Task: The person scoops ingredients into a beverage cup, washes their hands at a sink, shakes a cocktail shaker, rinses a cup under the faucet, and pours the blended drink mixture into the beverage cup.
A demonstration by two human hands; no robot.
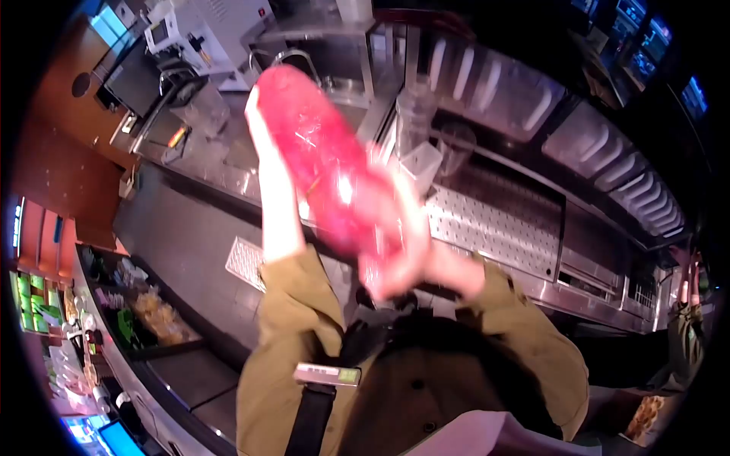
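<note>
A long, shiny red bag [315,144], apparently clear plastic packed with red contents, is held up in front of my chest at a slant. My left hand [268,167] runs along its left side and supports it, with the fingertips near the upper end. Around the lower end, where the plastic narrows, my right hand [407,243] is closed, smeared by motion. Just beyond the right hand, a clear square container [420,163] and a clear pitcher [458,144] stand on the steel counter. What exactly fills the bag cannot be made out.
A perforated drain tray [494,220] is set into the counter at right. Clear bins with white handles [487,83] line the back. A sink tap [293,57] and a white machine [205,38] are further off. Another person's sleeve [684,334] shows at far right.
</note>
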